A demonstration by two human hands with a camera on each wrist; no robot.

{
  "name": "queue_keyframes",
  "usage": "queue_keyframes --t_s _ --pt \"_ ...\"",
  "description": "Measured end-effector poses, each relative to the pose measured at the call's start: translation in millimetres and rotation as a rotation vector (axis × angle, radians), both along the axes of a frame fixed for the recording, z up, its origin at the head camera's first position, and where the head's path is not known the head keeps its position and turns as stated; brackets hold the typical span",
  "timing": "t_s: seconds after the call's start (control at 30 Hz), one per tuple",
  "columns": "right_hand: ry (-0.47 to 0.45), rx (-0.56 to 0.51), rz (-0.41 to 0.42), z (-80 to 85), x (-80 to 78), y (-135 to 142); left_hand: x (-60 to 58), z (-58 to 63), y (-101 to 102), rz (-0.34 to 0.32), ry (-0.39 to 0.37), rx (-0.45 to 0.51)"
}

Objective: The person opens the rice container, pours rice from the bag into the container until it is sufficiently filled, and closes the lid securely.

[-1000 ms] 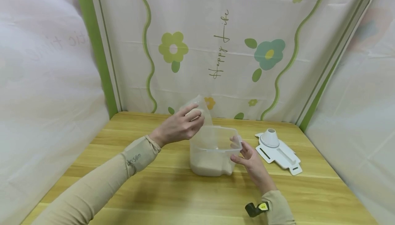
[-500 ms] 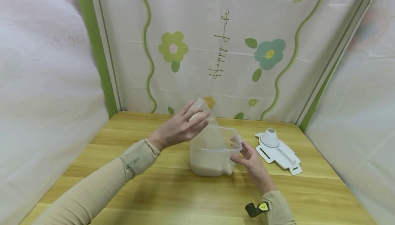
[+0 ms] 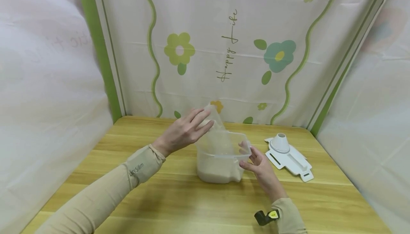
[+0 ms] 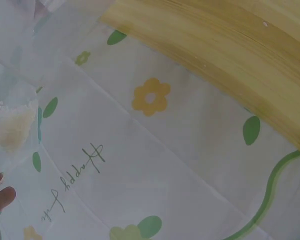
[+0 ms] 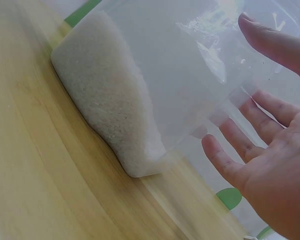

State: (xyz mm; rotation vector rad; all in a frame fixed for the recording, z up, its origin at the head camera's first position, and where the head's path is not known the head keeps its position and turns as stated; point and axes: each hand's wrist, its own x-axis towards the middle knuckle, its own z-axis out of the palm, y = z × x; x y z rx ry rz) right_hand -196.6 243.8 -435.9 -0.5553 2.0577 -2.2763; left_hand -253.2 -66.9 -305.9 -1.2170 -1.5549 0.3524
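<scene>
A clear plastic storage container [image 3: 217, 156] stands upright on the table with white rice [image 5: 107, 95] in its bottom. My left hand [image 3: 180, 130] holds a clear plastic bag [image 3: 218, 120] tilted above it, the bag's lower part hanging inside the container. Some rice still shows in the bag in the left wrist view, where only fingertips [image 4: 1, 200] of that hand appear. My right hand [image 5: 275, 150] grips the container's right side, thumb on the near face and fingers around the corner.
A white plastic lid-like part [image 3: 291, 161] with a cone-shaped spout [image 3: 280, 143] lies right of the container on the wooden table [image 3: 153, 198]. Fabric walls with printed flowers [image 3: 179, 48] stand behind and at both sides. A stray grain [image 4: 265, 24] lies on the table.
My left hand and the bag's top have shifted slightly, and the bag has slanted more toward the right over the container. The right hand and container have stayed put.
</scene>
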Motion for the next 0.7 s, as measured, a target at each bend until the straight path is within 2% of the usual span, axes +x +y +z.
queue_keyframes --t_s 0.17,0.3,0.47,0.7 --pt "-0.007 -0.007 0.001 0.3 0.2 -0.4 2.1 -1.6 -1.0 0.018 -0.031 0.026" --pt "-0.005 -0.015 0.013 -0.2 0.4 -1.0 4.7 -1.9 -2.2 0.054 -0.059 0.010" --pt "-0.002 -0.007 0.011 -0.4 0.4 -1.3 5.2 -2.8 -4.3 0.047 -0.077 -0.001" --pt "-0.014 -0.014 -0.006 1.5 0.6 -2.1 3.7 -2.8 -6.1 0.035 -0.039 -0.032"
